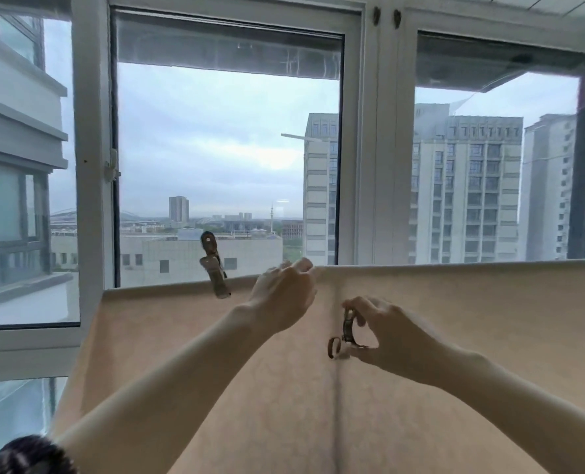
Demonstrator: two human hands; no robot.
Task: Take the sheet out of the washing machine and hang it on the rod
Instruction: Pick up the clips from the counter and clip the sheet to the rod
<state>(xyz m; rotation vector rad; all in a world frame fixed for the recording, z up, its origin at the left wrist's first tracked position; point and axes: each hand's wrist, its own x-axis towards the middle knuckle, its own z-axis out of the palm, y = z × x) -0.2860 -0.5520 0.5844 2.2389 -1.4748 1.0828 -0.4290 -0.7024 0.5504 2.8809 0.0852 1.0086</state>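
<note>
A pale beige sheet [455,336] hangs over the rod, which it hides; its top fold runs across the lower half of the head view. My left hand [284,295] pinches that top fold near the middle. A metal clip [215,268] clamps the fold just left of this hand. My right hand [386,333] is lower and to the right, in front of the sheet, holding a second metal clip [347,328] with a ring at its end. The washing machine is out of view.
White-framed windows [373,148] stand close behind the sheet, with tall buildings outside. The left pane [27,200] angles toward me. Dark hair [24,456] shows at the bottom left corner.
</note>
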